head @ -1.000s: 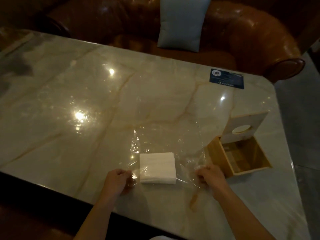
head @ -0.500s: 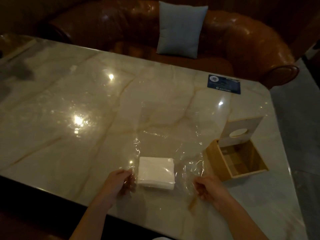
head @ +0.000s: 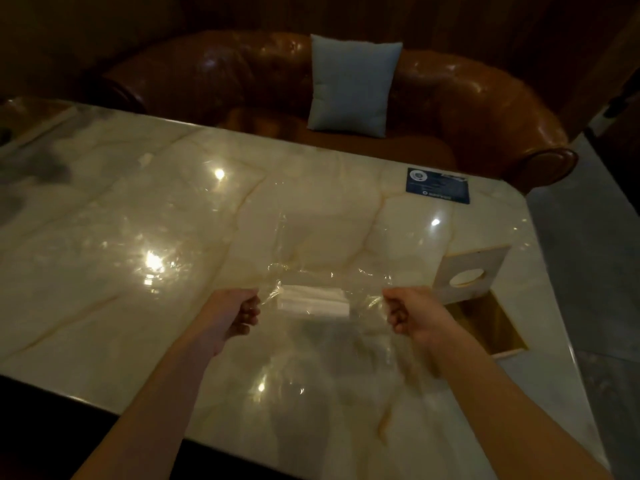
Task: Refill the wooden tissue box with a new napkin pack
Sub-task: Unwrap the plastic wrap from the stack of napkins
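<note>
The clear wrapper (head: 332, 285) is gripped in the closed left hand (head: 230, 315) and right hand (head: 414, 315), so the napkin pack (head: 313, 301) slung between them, left of the open wooden box (head: 485, 320), could be tipped out if one side is let slack.

two bare hands (head: 232, 315) (head: 414, 315), one white napkin stack (head: 312, 301), one clear plastic wrapper (head: 332, 244), one open wooden tissue box (head: 485, 317), one dark blue card (head: 438, 185), one pale blue cushion (head: 353, 85), one brown leather sofa (head: 467, 109), one marble table (head: 104, 271).

Napkin stack (head: 312, 301) blurred behind clear wrap (head: 329, 258).
</note>
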The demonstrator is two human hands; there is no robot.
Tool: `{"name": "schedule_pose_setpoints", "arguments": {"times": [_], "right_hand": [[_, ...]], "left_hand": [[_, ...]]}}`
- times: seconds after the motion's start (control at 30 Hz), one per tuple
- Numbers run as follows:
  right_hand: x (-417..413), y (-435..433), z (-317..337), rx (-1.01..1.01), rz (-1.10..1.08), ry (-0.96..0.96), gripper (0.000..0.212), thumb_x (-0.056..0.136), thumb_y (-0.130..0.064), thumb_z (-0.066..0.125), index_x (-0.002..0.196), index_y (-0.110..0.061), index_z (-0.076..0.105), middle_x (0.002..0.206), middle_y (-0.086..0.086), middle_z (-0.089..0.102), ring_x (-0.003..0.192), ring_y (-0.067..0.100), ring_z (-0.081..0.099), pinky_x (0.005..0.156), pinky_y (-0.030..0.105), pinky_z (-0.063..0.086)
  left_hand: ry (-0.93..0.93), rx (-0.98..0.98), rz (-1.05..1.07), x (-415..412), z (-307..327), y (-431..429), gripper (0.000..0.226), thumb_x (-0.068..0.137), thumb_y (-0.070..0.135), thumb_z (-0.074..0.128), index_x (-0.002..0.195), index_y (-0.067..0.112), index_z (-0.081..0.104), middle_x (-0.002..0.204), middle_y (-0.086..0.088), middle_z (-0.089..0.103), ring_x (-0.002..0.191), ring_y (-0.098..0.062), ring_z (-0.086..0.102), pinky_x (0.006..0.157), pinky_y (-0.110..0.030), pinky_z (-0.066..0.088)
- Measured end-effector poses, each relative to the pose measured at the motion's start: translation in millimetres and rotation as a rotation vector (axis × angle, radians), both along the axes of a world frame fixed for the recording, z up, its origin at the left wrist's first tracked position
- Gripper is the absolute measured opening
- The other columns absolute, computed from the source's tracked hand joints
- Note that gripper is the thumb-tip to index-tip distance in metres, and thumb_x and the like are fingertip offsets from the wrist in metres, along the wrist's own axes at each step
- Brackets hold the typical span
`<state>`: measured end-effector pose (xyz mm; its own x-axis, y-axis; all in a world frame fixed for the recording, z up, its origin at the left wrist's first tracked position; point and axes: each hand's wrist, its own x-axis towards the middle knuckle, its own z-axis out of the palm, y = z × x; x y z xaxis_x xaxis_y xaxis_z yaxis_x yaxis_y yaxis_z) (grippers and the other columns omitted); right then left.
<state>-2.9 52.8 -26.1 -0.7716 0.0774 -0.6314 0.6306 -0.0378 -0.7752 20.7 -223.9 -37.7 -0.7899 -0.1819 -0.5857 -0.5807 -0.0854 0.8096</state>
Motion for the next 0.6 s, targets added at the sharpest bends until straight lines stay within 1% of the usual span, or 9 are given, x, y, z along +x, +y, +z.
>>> {"name": "schedule_pose_setpoints", "arguments": {"times": [0.03,0.13,0.17,0.27,0.37,0.43,0.5,0.6], "right_hand": [[-5,-1,6,-0.007,-0.006,0.011,0.028,0.085,-0.009,0.057,0.058,-0.01,0.051,0.041,0.002,0.044,0.026,0.008,0.04,0.033,0.011,0.03],[-16,-3,22,-0.033,-0.005,0.044,0.027,0.088,-0.008,0.054,0.061,-0.008,0.051,0.052,0.007,0.044,0.025,0.007,0.04,0.031,0.011,0.03],[-19,-3,26,-0.047,0.002,0.057,0.028,0.089,-0.009,0.053,0.06,-0.008,0.05,0.051,0.008,0.046,0.026,0.007,0.04,0.03,0.011,0.03],[-22,0,38,-0.123,0.013,0.083,0.033,0.091,-0.011,0.052,0.058,-0.01,0.049,0.039,0.001,0.05,0.029,0.006,0.041,0.031,0.013,0.031],[-23,3,41,-0.18,-0.023,0.127,0.031,0.09,-0.012,0.052,0.059,-0.01,0.052,0.039,-0.001,0.051,0.031,0.007,0.043,0.032,0.014,0.032],[-19,4,37,-0.18,-0.021,0.138,0.03,0.09,-0.012,0.052,0.06,-0.012,0.052,0.037,-0.002,0.05,0.032,0.007,0.043,0.033,0.013,0.033],[-10,4,24,-0.163,0.007,0.116,0.03,0.09,-0.011,0.052,0.06,-0.012,0.052,0.036,-0.003,0.051,0.03,0.007,0.043,0.035,0.012,0.033],[9,6,-3,-0.087,0.102,0.031,0.025,0.087,-0.009,0.054,0.062,-0.01,0.056,0.043,0.001,0.055,0.034,0.01,0.047,0.037,0.016,0.035]], "left_hand": [[0.005,0.003,-0.006,-5,6,-1,0.025,0.088,0.019,0.055,0.065,0.011,0.057,0.039,0.005,0.053,0.033,-0.008,0.051,0.035,-0.013,0.037],[0.046,0.012,-0.022,-18,23,-5,0.024,0.088,0.02,0.056,0.066,0.011,0.056,0.039,0.006,0.054,0.034,-0.008,0.051,0.036,-0.014,0.038],[0.066,0.018,-0.022,-22,28,-6,0.024,0.088,0.02,0.056,0.065,0.012,0.056,0.039,0.006,0.054,0.034,-0.008,0.051,0.036,-0.014,0.038],[0.132,0.038,-0.018,-30,42,-8,0.024,0.088,0.021,0.055,0.066,0.012,0.058,0.041,0.006,0.057,0.036,-0.007,0.053,0.037,-0.014,0.04],[0.21,0.074,-0.021,-30,50,-11,0.023,0.088,0.022,0.054,0.069,0.012,0.061,0.047,0.005,0.059,0.041,-0.008,0.055,0.039,-0.016,0.043],[0.242,0.071,-0.043,-26,47,-13,0.023,0.089,0.021,0.054,0.069,0.012,0.061,0.05,0.005,0.061,0.044,-0.008,0.056,0.042,-0.017,0.045],[0.215,0.047,-0.079,-18,36,-14,0.023,0.089,0.019,0.053,0.069,0.013,0.061,0.053,0.005,0.062,0.047,-0.008,0.057,0.046,-0.019,0.047],[0.071,0.01,-0.135,2,9,-22,0.019,0.088,0.012,0.054,0.071,0.011,0.062,0.056,0.0,0.063,0.048,-0.01,0.059,0.053,-0.024,0.048]]}}
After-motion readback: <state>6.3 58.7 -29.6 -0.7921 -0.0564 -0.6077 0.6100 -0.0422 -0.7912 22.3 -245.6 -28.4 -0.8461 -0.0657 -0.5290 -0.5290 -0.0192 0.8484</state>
